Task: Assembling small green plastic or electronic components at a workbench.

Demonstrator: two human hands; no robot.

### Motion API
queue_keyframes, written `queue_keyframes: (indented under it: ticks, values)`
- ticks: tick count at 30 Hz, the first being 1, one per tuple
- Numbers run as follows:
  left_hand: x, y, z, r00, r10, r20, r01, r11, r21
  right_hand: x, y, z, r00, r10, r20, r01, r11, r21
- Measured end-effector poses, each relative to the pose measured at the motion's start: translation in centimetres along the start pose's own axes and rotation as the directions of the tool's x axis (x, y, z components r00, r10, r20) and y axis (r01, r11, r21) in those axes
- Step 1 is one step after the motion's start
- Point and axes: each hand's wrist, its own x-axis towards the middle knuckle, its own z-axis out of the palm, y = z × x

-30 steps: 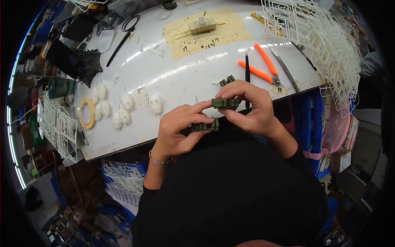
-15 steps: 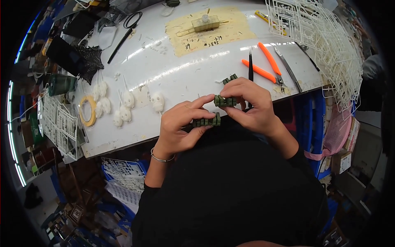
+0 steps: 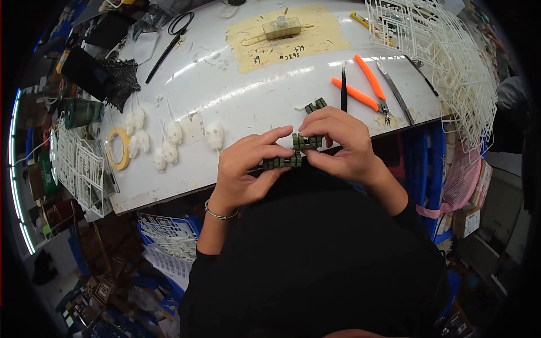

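My left hand (image 3: pixel 248 169) pinches a dark green segmented strip (image 3: pixel 282 163), like a small model track, at the near edge of the white table (image 3: pixel 248 96). Right beside it, my right hand (image 3: pixel 341 143) grips a second green track piece (image 3: pixel 307 141) by its end, held just above the first. The two pieces touch or nearly touch between my fingertips. Another short green track piece (image 3: pixel 315 105) lies on the table just beyond my right hand. My fingers hide part of both held pieces.
Orange-handled cutters (image 3: pixel 360 84), black tweezers (image 3: pixel 343 90) and a metal tool (image 3: pixel 394 93) lie right of centre. Several white skull-shaped parts (image 3: pixel 174 135) and a yellow tape roll (image 3: pixel 117 149) sit left. White plastic part frames (image 3: pixel 445 56) pile at right; a tan model (image 3: pixel 282 27) rests on yellow paper.
Both hands have stayed at the table edge with the green pieces; only the fingers have shifted slightly around them.
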Motion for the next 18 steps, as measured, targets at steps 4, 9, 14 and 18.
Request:
queue_keyframes:
  ticks: [4,9,14,18]
  values:
    - [-0.11,-0.32,0.09,0.999,0.019,0.028,-0.019,1.0,0.016,-0.26,0.3,0.29,0.998,-0.064,-0.011,0.065,0.998,0.017]
    - [-0.23,-0.42,0.12,0.999,0.011,0.036,-0.012,1.0,0.015,-0.37,0.61,0.3,0.998,-0.058,0.021,0.056,0.997,0.057]
    - [-0.21,-0.54,0.12,1.0,0.005,0.026,-0.005,1.0,0.003,-0.52,0.9,0.38,0.999,-0.026,0.036,0.023,0.996,0.082]
    - [-0.17,-0.65,0.18,1.0,0.0,0.018,0.0,1.0,-0.001,-0.59,0.79,0.36,0.999,0.005,0.035,-0.008,0.997,0.081]
